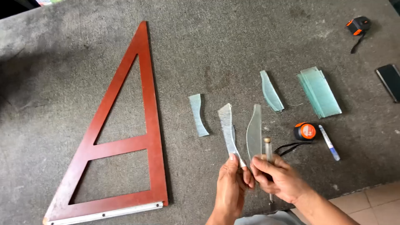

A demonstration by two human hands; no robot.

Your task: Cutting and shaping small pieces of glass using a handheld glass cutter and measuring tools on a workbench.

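Observation:
My left hand (pixel 231 186) pinches the lower end of a narrow curved glass strip (pixel 227 127) that points up and away. In my right hand (pixel 278 176) are a wider curved glass piece (pixel 253 132) and a brass-tipped glass cutter (pixel 268 146), both held upright. The two hands touch near the table's front edge. On the grey felt table (pixel 200 50) lie another small curved glass offcut (pixel 198 114), a curved glass sliver (pixel 271 91) and a stack of rectangular glass panes (pixel 319 91).
A large red-brown wooden triangular square (pixel 125 146) with a metal base lies at left. An orange-black tape measure (pixel 305 131) and a marker pen (pixel 329 143) sit right of my hands. A second tape measure (pixel 358 26) and a dark phone (pixel 389 81) lie far right. Tiled floor (pixel 366 204) shows below.

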